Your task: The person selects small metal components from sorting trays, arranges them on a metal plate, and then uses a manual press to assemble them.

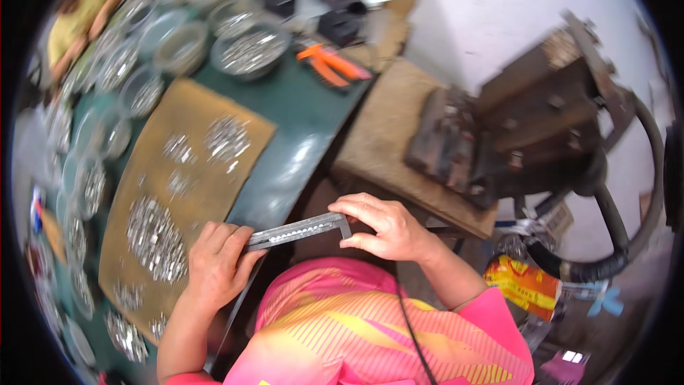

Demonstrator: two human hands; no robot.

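Note:
A long grey metal bar-shaped fixture with a row of small shiny pieces along its slot is held in front of my body, tilted slightly up to the right. My left hand is closed around its left end, above the edge of the table. At the other end, my right hand grips with thumb and fingers, where a short piece of the fixture juts down. Beside my left hand, a pile of small shiny metal parts lies on a brown cardboard sheet, with smaller piles farther off.
Clear bowls of metal parts crowd the green table's far and left sides. Orange-handled pliers lie near its corner. Right of it, a dark heavy machine with a large wheel stands by a wooden board. A person sits far left.

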